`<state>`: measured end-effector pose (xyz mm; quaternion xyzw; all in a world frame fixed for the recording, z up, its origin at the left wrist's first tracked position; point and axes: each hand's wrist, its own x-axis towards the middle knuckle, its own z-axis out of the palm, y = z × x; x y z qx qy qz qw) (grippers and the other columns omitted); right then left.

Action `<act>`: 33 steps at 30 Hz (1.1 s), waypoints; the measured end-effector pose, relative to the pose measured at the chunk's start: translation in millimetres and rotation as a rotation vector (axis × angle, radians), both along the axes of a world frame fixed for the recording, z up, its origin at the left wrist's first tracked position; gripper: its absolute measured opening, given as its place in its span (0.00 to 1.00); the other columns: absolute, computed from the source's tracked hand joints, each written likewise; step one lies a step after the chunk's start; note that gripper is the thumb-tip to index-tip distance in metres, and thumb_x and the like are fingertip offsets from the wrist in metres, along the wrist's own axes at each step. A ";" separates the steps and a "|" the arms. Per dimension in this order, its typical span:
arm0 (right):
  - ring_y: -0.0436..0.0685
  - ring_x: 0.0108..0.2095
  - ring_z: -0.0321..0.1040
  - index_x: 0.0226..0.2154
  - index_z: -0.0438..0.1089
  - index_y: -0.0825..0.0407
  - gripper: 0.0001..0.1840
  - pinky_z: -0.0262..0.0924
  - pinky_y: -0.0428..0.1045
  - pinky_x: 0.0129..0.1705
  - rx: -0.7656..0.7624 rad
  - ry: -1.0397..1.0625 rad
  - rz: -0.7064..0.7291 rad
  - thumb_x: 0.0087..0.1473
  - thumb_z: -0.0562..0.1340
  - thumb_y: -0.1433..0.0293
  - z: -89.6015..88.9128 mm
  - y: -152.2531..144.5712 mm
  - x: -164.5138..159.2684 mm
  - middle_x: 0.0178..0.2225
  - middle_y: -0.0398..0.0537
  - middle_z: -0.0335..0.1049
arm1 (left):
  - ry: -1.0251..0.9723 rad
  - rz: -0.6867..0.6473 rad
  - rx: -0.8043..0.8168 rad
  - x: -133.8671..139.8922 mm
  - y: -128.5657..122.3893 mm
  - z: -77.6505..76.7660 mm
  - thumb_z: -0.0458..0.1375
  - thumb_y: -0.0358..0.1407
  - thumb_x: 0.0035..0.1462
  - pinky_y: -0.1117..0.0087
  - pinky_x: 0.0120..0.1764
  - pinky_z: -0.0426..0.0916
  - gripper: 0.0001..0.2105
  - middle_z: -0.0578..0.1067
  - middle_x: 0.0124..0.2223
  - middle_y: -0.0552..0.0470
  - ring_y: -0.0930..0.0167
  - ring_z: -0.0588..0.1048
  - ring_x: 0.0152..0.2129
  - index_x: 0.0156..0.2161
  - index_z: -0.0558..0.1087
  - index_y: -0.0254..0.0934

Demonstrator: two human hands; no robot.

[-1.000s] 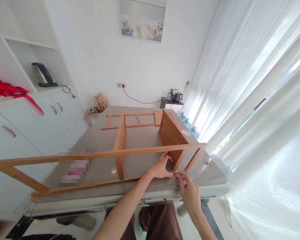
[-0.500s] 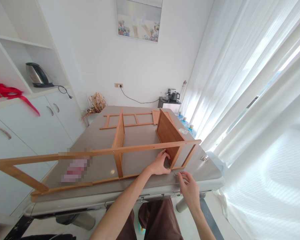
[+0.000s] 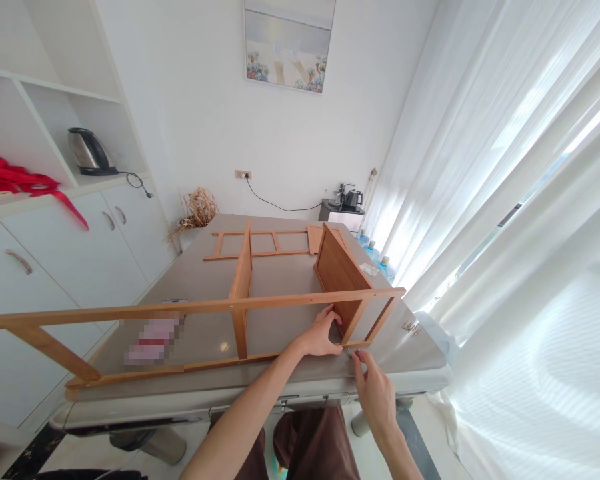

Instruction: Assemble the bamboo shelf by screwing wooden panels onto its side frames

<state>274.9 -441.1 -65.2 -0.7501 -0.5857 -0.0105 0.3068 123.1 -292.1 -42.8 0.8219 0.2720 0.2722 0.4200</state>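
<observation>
A wooden shelf unit (image 3: 300, 298) lies on its side across the table, with two boards standing up from its ladder-like side frame. My left hand (image 3: 325, 333) grips the lower corner where the right board (image 3: 341, 267) meets the near rail, fingers on the board and thumb by the rail. Just right of it, my right hand (image 3: 373, 380) pinches a small thin metal piece (image 3: 349, 352) against the near rail's outer face. Its exact kind is too small to tell. Beyond the boards, a second wooden ladder frame (image 3: 275, 243) lies flat.
Several small metal fasteners (image 3: 411, 327) lie on the table (image 3: 285, 330) to the right. A blurred pink item (image 3: 153, 340) is at the left, seen through the frame. Curtains (image 3: 480, 200) hang close on the right, with water bottles (image 3: 373, 250) beside the table.
My right hand has moved slightly left, bringing the small metal piece up to the near rail. My left hand keeps its hold on the corner. The view has shifted slightly.
</observation>
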 end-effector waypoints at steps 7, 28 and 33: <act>0.55 0.21 0.70 0.42 0.70 0.45 0.24 0.56 0.47 0.25 -0.015 0.007 -0.003 0.66 0.46 0.51 7.0 -0.9 -0.7 0.27 0.42 0.76 | -0.012 -0.005 0.003 0.1 1.3 -2.1 0.70 0.36 0.39 0.53 0.65 0.52 0.28 0.54 0.67 0.41 0.55 0.46 0.69 0.47 0.65 0.41; 0.54 0.24 0.72 0.44 0.71 0.47 0.25 0.58 0.47 0.26 -0.024 -0.108 0.064 0.68 0.44 0.54 12.5 -2.6 -1.2 0.34 0.46 0.79 | -0.014 -0.008 0.005 -0.4 0.3 1.8 0.70 0.36 0.39 0.52 0.65 0.52 0.28 0.57 0.65 0.42 0.54 0.46 0.68 0.47 0.66 0.42; 0.55 0.28 0.75 0.44 0.72 0.48 0.25 0.58 0.47 0.26 -0.003 -0.170 0.074 0.69 0.44 0.55 8.2 -2.3 -1.1 0.39 0.47 0.79 | -0.022 -0.015 0.011 0.1 1.1 0.0 0.70 0.35 0.38 0.51 0.65 0.51 0.29 0.58 0.65 0.42 0.55 0.46 0.69 0.48 0.66 0.42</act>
